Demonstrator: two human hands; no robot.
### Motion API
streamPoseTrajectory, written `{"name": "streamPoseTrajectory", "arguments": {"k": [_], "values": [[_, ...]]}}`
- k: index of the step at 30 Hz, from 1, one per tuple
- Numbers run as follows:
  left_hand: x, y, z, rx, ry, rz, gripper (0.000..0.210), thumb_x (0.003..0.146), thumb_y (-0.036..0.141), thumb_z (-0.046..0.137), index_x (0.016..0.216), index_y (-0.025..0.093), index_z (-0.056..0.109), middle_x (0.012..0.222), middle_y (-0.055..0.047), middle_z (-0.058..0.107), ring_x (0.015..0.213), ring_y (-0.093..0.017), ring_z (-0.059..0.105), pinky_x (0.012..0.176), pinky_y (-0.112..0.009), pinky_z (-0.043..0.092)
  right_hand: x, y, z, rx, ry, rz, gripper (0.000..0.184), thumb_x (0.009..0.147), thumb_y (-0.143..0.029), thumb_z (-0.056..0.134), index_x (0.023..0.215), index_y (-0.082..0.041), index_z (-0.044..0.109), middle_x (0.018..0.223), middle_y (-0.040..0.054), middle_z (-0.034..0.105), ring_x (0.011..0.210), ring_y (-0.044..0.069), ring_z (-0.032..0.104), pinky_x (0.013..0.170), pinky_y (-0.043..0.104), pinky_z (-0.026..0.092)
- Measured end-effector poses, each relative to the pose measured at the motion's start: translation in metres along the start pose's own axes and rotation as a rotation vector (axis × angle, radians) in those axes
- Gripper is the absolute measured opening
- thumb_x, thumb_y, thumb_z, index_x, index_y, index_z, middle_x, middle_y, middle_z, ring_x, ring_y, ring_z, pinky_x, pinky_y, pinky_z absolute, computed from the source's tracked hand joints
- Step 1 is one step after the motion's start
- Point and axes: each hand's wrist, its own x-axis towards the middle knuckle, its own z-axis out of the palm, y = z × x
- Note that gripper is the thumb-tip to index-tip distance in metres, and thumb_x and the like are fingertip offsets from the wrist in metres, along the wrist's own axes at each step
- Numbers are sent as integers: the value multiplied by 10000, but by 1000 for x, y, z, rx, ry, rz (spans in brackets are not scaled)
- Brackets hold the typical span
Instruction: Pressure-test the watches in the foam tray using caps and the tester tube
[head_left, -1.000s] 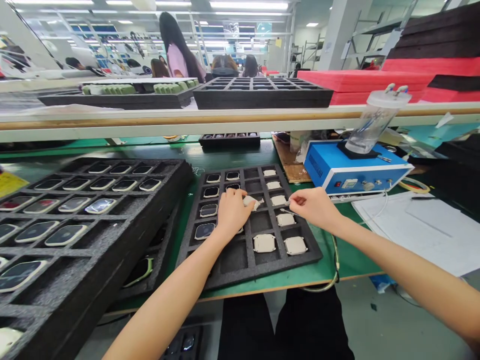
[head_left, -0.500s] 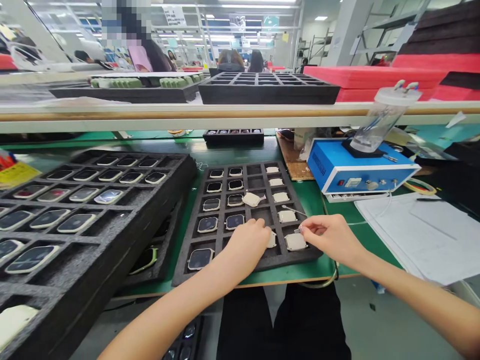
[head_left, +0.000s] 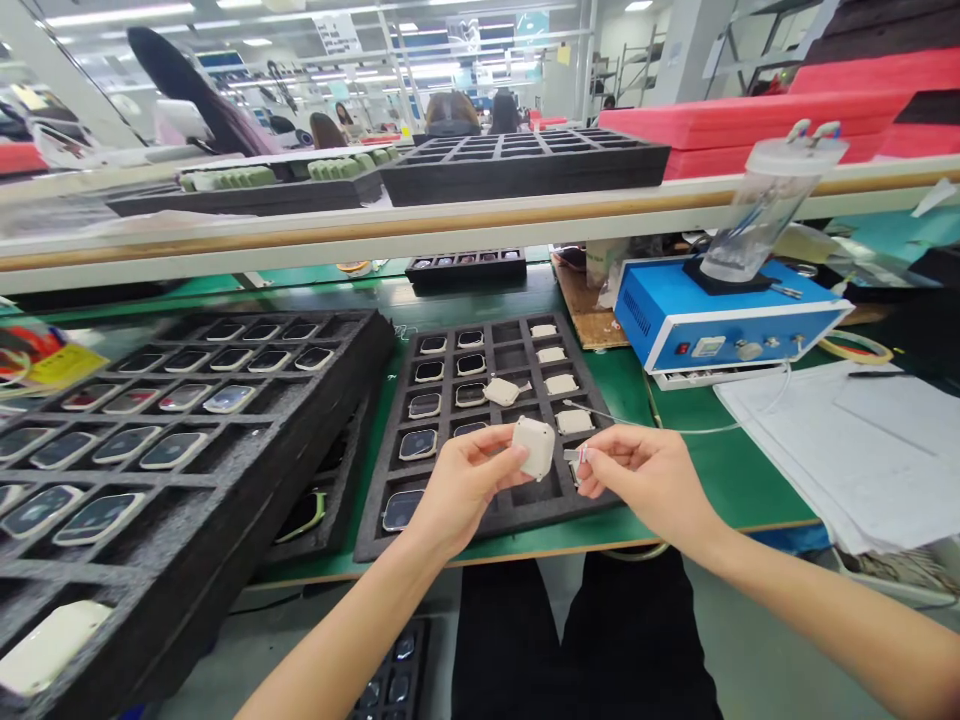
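Observation:
My left hand [head_left: 476, 480] pinches a cream watch case [head_left: 535, 447], lifted above the black foam tray [head_left: 431, 483] with its plain side facing me. To its right, my right hand [head_left: 649, 475] grips a small grey part with thin red and white wires [head_left: 576, 454]. The two are close but apart. Behind them, another cream watch case [head_left: 501, 391] lies askew across the tray's dividers. Cream cases [head_left: 561, 384] fill the right column, and dark-screened watches [head_left: 424, 405] lie in the left columns. The right hand partly hides a case beneath it.
Stacked foam trays of watches [head_left: 202, 500] stand at the left. A blue machine [head_left: 720, 320] with a clear cylinder [head_left: 769, 215] is at the back right; its thin white tube [head_left: 675, 430] reaches the tray. Papers [head_left: 840, 440] lie right. A shelf [head_left: 315, 235] crosses the back.
My left hand has lifted the watch case out of the tray and turned to show it. My right hand has moved slightly left, towards it, with the small wired part. The view has shifted slightly.

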Motion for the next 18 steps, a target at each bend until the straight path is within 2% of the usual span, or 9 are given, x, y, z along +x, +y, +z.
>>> {"name": "streamPoseTrajectory", "arguments": {"k": [5,12,18], "values": [[-1,-1,7,-37,28,-1,256,635,272,794,853,148,740,819,-71,739,769,-198,671,727,-302,549,-2,-6,6,64,12,10,153,695,-273,682,645,-133,644,551,40,673,467,155,649,469,244,563],[-2,-3,8,-11,29,33,213,654,245,781,836,145,733,803,-48,723,746,-171,660,706,-273,552,-4,-3,9,66,36,16,116,701,-240,684,667,-135,646,572,37,683,508,159,669,514,240,574],[-3,-2,7,-10,9,19,213,656,240,776,837,137,727,794,-57,721,729,-192,666,721,-330,564,-2,-4,9,112,-71,17,180,708,-299,700,671,-131,648,598,41,684,519,160,668,527,262,576]]}}
